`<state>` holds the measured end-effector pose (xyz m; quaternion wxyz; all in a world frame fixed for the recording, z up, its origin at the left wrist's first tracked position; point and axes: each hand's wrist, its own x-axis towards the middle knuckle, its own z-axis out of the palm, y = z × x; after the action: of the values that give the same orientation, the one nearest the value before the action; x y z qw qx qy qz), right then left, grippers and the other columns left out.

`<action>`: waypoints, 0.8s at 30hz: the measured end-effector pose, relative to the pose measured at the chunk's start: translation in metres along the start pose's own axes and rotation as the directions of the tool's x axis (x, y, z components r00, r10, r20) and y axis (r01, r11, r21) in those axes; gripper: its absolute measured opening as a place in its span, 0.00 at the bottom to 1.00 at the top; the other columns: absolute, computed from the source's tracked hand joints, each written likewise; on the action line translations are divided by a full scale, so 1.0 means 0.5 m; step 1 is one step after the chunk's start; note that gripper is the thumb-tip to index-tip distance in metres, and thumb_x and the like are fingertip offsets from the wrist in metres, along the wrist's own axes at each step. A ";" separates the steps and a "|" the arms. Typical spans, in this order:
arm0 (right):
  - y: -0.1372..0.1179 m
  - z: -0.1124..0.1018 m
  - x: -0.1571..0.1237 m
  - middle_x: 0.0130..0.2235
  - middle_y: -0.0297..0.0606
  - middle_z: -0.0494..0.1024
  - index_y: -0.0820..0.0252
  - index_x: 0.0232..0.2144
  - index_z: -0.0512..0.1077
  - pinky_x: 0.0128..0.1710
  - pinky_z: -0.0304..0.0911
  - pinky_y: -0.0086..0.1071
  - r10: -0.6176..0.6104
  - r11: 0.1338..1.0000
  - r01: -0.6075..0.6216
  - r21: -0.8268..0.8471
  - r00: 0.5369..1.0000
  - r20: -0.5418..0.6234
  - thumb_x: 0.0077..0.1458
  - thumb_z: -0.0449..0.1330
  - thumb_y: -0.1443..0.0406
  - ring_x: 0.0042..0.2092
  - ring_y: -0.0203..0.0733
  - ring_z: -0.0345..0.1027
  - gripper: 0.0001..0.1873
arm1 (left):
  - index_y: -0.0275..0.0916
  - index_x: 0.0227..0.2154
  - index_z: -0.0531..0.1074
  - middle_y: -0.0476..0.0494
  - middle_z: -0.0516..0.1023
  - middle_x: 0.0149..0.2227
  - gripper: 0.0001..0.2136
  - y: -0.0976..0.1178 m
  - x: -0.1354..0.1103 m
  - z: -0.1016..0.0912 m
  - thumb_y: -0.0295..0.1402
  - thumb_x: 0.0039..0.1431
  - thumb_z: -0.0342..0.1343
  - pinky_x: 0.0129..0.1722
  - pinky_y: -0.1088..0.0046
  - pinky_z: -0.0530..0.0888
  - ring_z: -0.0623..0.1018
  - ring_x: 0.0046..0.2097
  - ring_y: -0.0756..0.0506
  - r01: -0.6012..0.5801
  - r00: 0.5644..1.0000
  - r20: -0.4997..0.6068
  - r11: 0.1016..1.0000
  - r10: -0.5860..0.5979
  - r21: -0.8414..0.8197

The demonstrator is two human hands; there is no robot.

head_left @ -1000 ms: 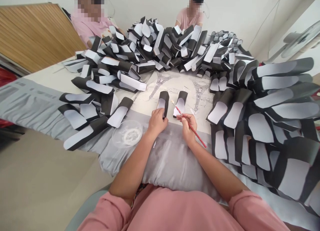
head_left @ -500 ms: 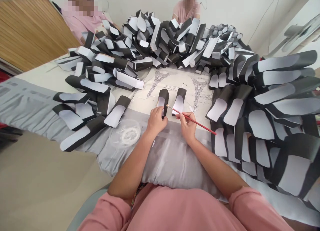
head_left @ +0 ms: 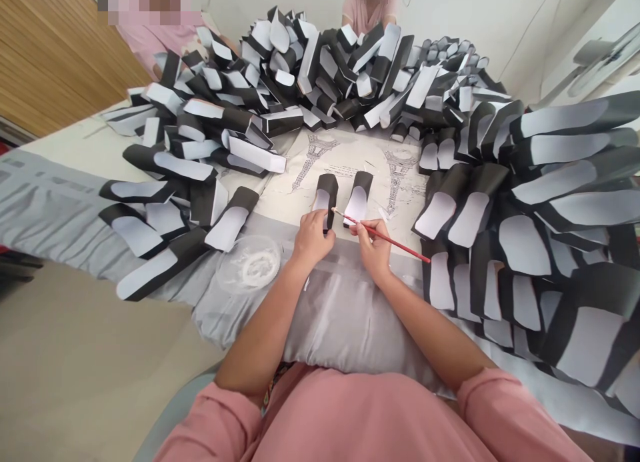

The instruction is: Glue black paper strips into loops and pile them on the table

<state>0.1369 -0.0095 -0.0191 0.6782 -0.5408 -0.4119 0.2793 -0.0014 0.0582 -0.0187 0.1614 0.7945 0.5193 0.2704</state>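
My left hand (head_left: pixel 314 240) is closed on the near end of a black paper piece with a white panel (head_left: pixel 327 184), lying on the table. My right hand (head_left: pixel 375 247) pinches a thin paintbrush with a red handle (head_left: pixel 403 242). The pale brush tip is at the right side of the held piece; whether it touches cannot be made out. Just to the right lies a second black-and-white paper piece (head_left: pixel 361 185), partly behind the brush and right fingers. Left of my forearm, a clear shallow plastic dish (head_left: pixel 227 269) contains a white paste.
Many similar paper pieces are heaped along the back (head_left: pixel 320 69), with more in overlapping rows at right (head_left: pixel 525 245) and a few at left (head_left: pixel 147 269). A grey cloth (head_left: pixel 345 315) drapes over the near edge. Two people (head_left: pixel 150 42) in pink sit beyond the heap.
The view has shifted slightly. Both hands keep nearly the same place, with the brush tip still beside the held paper piece.
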 end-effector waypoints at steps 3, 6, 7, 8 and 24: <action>-0.001 -0.001 0.000 0.32 0.35 0.81 0.55 0.34 0.66 0.41 0.71 0.38 -0.004 1.000 0.004 -0.007 1.000 -0.009 0.58 0.60 0.55 0.36 0.40 0.77 0.12 | 0.37 0.55 0.69 0.37 0.75 0.56 0.23 0.001 0.000 0.000 0.24 0.54 0.53 0.62 0.57 0.68 0.70 0.60 0.35 0.001 1.000 -0.001 1.000 -0.001 -0.001; -0.003 -0.002 -0.001 0.33 0.36 0.81 0.55 0.34 0.66 0.41 0.72 0.38 -0.012 1.000 0.012 -0.014 1.000 0.003 0.58 0.60 0.55 0.36 0.40 0.77 0.11 | 0.38 0.55 0.69 0.37 0.75 0.56 0.23 0.002 0.000 -0.001 0.24 0.54 0.53 0.63 0.56 0.68 0.70 0.60 0.35 -0.002 1.000 0.000 1.000 0.002 -0.001; -0.003 -0.001 -0.001 0.33 0.36 0.81 0.56 0.34 0.66 0.41 0.72 0.38 -0.013 1.000 0.013 -0.017 1.000 0.005 0.58 0.60 0.56 0.36 0.40 0.77 0.11 | 0.38 0.55 0.69 0.37 0.75 0.56 0.23 0.002 0.000 -0.001 0.24 0.54 0.53 0.63 0.57 0.68 0.70 0.60 0.35 -0.003 1.000 0.002 1.000 0.003 0.000; -0.003 -0.001 -0.002 0.33 0.36 0.81 0.56 0.33 0.66 0.41 0.71 0.38 -0.014 1.000 0.014 -0.019 1.000 0.007 0.58 0.60 0.56 0.36 0.40 0.77 0.11 | 0.38 0.55 0.69 0.37 0.75 0.56 0.23 0.002 0.000 -0.001 0.24 0.54 0.53 0.63 0.57 0.68 0.70 0.60 0.36 -0.003 1.000 0.002 1.000 0.003 0.002; 0.012 -0.028 0.022 0.46 0.44 0.80 0.54 0.42 0.73 0.55 0.62 0.49 -0.245 0.606 0.481 -0.633 0.870 0.427 0.61 0.55 0.66 0.56 0.54 0.65 0.09 | 0.38 0.55 0.69 0.37 0.76 0.55 0.20 0.010 -0.007 -0.006 0.27 0.58 0.54 0.61 0.59 0.69 0.71 0.60 0.37 -0.075 0.996 0.051 0.996 0.073 0.043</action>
<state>0.1551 -0.0058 -0.0229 0.3821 -0.6178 -0.6868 0.0268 -0.0005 0.0529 -0.0143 0.1463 0.8230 0.4914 0.2445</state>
